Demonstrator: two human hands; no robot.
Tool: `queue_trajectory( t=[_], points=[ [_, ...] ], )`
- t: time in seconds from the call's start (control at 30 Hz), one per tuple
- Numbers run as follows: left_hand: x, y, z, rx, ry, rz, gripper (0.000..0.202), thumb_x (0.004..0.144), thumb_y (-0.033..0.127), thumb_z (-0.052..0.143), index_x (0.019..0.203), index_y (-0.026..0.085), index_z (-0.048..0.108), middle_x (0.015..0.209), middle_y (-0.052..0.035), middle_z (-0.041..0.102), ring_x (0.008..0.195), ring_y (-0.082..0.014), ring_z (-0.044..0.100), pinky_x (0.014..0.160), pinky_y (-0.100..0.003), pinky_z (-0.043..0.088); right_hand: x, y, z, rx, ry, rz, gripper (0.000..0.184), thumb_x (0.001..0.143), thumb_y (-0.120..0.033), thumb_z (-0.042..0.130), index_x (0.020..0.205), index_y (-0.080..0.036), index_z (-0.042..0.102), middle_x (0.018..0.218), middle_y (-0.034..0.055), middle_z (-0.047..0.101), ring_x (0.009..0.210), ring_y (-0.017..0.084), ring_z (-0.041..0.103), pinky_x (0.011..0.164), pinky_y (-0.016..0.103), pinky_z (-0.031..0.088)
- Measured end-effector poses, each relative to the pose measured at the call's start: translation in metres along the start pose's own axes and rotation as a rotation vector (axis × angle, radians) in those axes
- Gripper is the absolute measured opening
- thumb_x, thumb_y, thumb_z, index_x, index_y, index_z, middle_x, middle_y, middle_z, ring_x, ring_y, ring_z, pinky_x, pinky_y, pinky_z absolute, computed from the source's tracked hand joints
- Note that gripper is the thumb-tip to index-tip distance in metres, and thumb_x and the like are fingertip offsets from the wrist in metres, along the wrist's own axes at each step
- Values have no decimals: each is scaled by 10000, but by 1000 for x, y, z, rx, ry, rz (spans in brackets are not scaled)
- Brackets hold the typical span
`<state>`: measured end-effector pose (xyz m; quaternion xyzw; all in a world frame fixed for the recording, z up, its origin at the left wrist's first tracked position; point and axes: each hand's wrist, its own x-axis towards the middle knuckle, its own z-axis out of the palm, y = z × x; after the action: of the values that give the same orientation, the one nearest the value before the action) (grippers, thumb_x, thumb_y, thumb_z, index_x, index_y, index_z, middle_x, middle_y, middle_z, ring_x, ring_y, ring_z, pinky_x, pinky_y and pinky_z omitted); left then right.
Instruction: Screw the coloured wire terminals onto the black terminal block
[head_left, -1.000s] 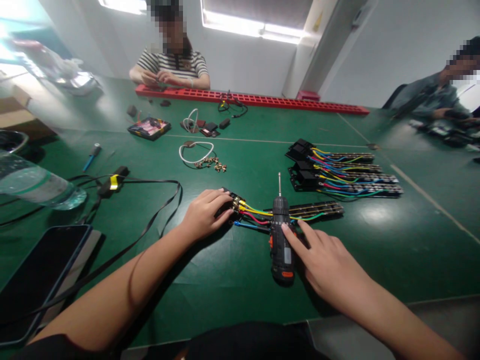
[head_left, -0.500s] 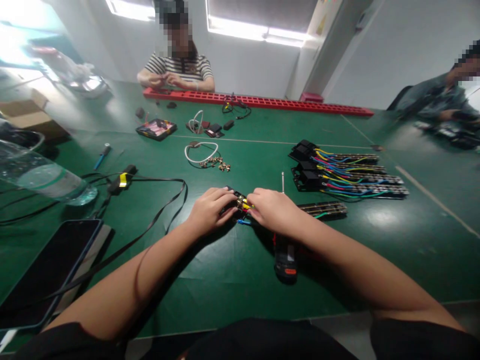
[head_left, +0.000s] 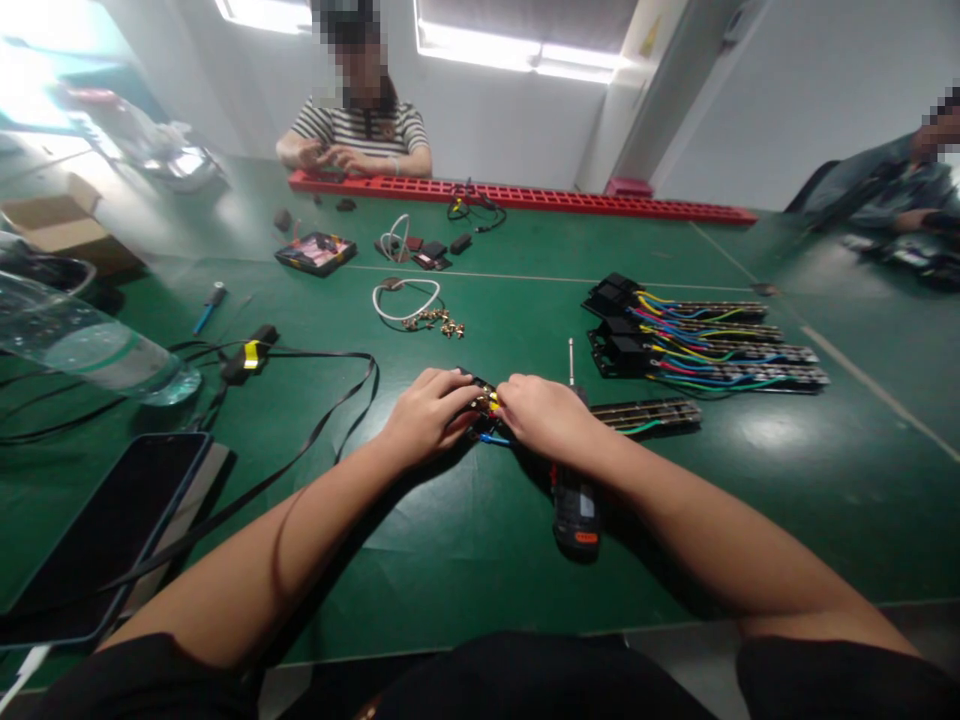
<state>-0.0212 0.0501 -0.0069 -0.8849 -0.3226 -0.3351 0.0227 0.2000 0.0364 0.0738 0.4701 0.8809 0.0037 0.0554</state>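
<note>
In the head view my left hand [head_left: 429, 415] is closed round a small black block with brass-coloured terminals [head_left: 486, 402], keeping it against the table. My right hand [head_left: 541, 412] pinches at short yellow and red wires on that block's right end; its fingertips partly hide them. A blue wire [head_left: 495, 439] sticks out just below the fingers. Right of the right hand runs a dark strip with metal tracks [head_left: 652, 414] and a green wire, its near end hidden by the hand. Beneath the right wrist lies a black and orange power screwdriver [head_left: 576, 515], its long bit pointing away from me.
Several finished-looking wired strips with black blocks [head_left: 720, 345] lie at right. Brass screws [head_left: 451, 327] sit beside a white cable loop [head_left: 405, 300]. A phone [head_left: 112, 530], a black cable [head_left: 300, 440] and a bottle [head_left: 112, 345] are at left. Co-workers sit opposite and far right.
Both hands stay at the block with only slight finger movement. The whole view has shifted a little. Across the table, the co-worker's hands have lowered slightly.
</note>
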Motion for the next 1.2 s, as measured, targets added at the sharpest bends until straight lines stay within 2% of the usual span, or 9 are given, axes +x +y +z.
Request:
queue_trajectory(
  t=[0.23, 0.53, 0.77, 0.97, 1.2],
  points=[
    [2, 1, 0, 28, -29, 9, 318, 994, 326, 601, 1280, 202, 666, 1240, -142, 625, 1135, -294, 565, 969, -462, 534, -1, 1, 4, -30, 31, -29, 299, 1064, -241, 354, 1083, -153, 639, 1045, 106, 677, 951, 237, 673, 764, 326, 492],
    [1, 1, 0, 43, -70, -8, 358, 990, 313, 605, 1339, 241, 641, 1268, -141, 579, 1130, -293, 530, 978, -486, 540, -2, 0, 4, -37, 26, -31, 328, 1074, -256, 329, 1104, -149, 637, 1062, 114, 675, 955, 234, 662, 777, 326, 485],
    [0, 4, 1, 54, -52, -39, 341, 975, 299, 613, 1313, 276, 657, 1439, -157, 403, 1195, -319, 518, 1001, -543, 546, -4, -1, -1, -21, 8, -10, 315, 1070, -286, 366, 1091, -137, 643, 1049, 114, 680, 946, 232, 669, 773, 321, 481],
    [0, 4, -2, 12, -55, -61, 441, 989, 373, 597, 1399, 215, 559, 1381, -173, 490, 1216, -318, 535, 1034, -522, 535, -5, -4, -5, -5, -3, 14, 323, 1068, -320, 379, 1109, -137, 641, 1062, 117, 689, 959, 245, 677, 784, 333, 492],
    [2, 6, -4, -3, -38, -89, 367, 998, 369, 581, 1323, 198, 576, 1285, -143, 592, 1145, -278, 587, 994, -444, 542, -5, -3, -6, 5, -17, 18, 329, 1056, -345, 399, 1109, -134, 646, 1076, 128, 695, 974, 263, 683, 809, 352, 505]
  ],
)
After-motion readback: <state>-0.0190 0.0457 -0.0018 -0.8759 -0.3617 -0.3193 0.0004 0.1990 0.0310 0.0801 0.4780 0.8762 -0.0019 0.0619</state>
